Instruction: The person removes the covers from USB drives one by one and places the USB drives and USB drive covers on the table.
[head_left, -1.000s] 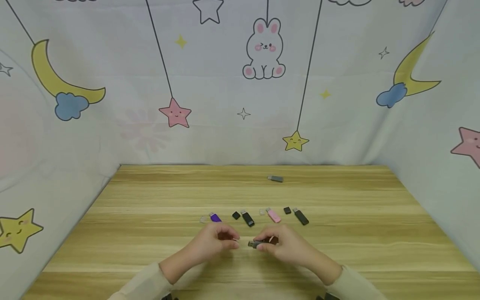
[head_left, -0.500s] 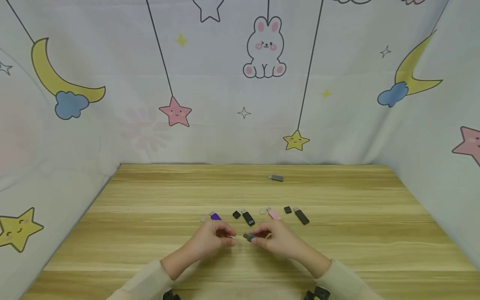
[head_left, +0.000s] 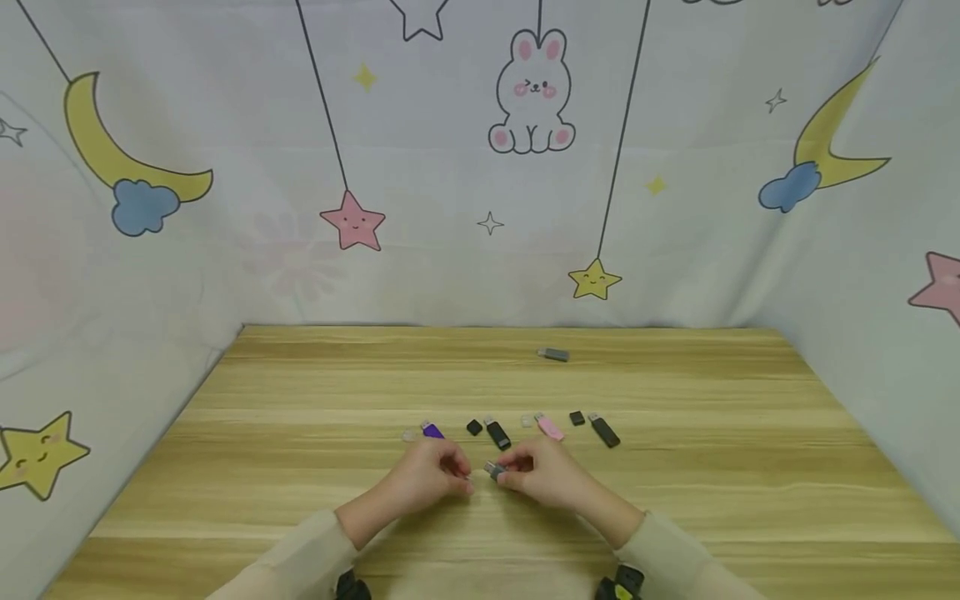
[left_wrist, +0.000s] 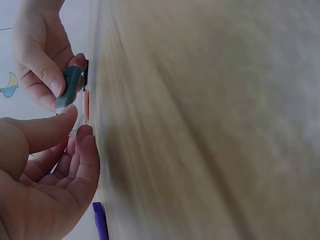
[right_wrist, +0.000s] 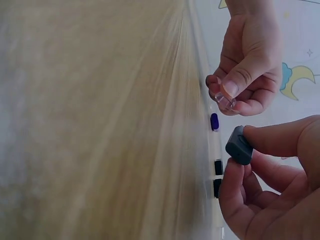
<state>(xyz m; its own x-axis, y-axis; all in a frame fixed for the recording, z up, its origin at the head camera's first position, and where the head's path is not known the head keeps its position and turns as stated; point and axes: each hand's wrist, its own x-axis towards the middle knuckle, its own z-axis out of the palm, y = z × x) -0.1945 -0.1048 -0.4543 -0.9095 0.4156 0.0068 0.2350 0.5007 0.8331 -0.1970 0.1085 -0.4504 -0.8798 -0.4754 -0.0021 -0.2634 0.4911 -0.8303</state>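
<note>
My right hand [head_left: 546, 475] pinches a grey USB stick [head_left: 493, 470] between thumb and fingers, its metal plug pointing left. Facing it across a small gap, my left hand [head_left: 429, 473] pinches a small clear cap [right_wrist: 226, 101], which the right wrist view shows best. Both hands are just above the table, and cap and stick are apart. Behind the left hand lies a purple USB stick [head_left: 432, 430], partly covered by it. A black USB stick [head_left: 498, 434] rests beyond the gap between the hands.
Along the same row on the wooden table [head_left: 300, 467] lie a clear cap [head_left: 408, 436], a black cap [head_left: 474, 427], another clear cap [head_left: 527, 422], a pink USB stick [head_left: 549, 427], a second black cap [head_left: 577, 418] and a dark USB stick [head_left: 604, 430]. Farther back is another grey stick [head_left: 554, 355].
My right hand has moved left and a little away from me with the grey USB stick, narrowing the gap to the left hand. The plug has tilted slightly. Both hands have kept their hold.
</note>
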